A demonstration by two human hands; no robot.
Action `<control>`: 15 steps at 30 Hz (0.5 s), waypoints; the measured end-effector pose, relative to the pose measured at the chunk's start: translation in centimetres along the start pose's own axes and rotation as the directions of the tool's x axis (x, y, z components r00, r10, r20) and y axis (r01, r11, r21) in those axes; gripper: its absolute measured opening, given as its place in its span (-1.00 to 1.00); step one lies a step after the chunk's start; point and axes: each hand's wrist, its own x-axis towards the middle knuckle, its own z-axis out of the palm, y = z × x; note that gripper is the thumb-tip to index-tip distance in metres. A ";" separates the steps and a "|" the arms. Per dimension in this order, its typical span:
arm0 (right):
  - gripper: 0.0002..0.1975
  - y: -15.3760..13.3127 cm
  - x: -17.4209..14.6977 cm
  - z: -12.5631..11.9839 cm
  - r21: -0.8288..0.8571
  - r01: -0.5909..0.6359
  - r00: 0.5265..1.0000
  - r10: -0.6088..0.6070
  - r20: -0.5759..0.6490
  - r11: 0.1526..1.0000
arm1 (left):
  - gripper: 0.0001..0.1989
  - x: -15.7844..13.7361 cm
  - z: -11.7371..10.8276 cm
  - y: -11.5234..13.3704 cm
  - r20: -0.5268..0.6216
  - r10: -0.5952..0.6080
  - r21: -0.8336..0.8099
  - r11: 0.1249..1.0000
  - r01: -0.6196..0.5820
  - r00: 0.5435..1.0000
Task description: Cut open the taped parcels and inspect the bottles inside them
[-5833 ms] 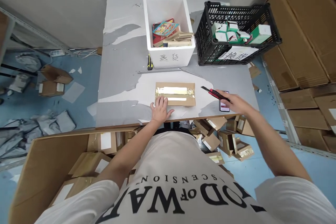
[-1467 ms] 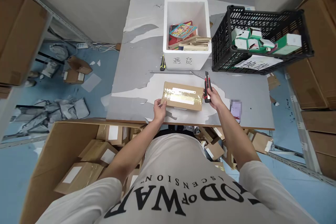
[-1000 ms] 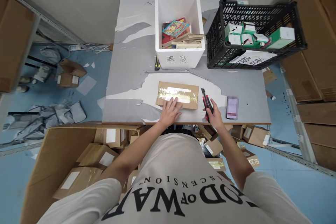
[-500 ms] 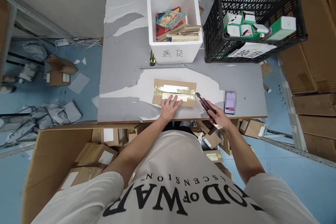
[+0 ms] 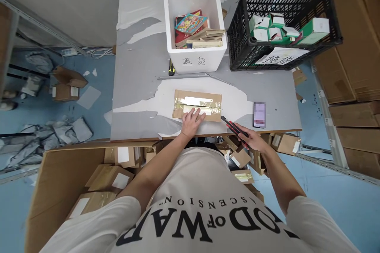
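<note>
One hand on the brown box, one hand around the red and black knife

The brown box (image 5: 181,107) lies flat on the tabletop (image 5: 133,83), near the edge by the person's tummy. It sits on a white patch where the gray top layer is gone. Shiny tape (image 5: 217,106) runs across the box from side to side, and there is white paper on top too. The left hand (image 5: 192,122) lies on the near side of the box, palm down, with its fingers a little apart. It is not gripping anything. The right hand (image 5: 251,139) is closed around the red and black knife (image 5: 234,129). The tip of the knife points at the near right corner of the box. It is very close, but I cannot tell if it touches.

To the right of the knife, a phone (image 5: 259,114) lies on the tabletop. Farther back stands a white tub (image 5: 196,63) with books (image 5: 191,23) in it. A yellow and black knife (image 5: 171,68) lies just beside the tub, on its left. To the right of the tub is a black crate (image 5: 236,43) holding green and white boxes (image 5: 274,33). Down on the left, a big open carton (image 5: 56,182) has more taped boxes (image 5: 108,177) inside.
</note>
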 end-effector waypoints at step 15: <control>-0.38 4.9 11.8 4.4 -0.513 -0.351 0.718 -0.126 -0.684 0.783 | -0.45 -0.1 0.0 0.1 -0.004 0.041 0.078 0.996 -0.041 0.999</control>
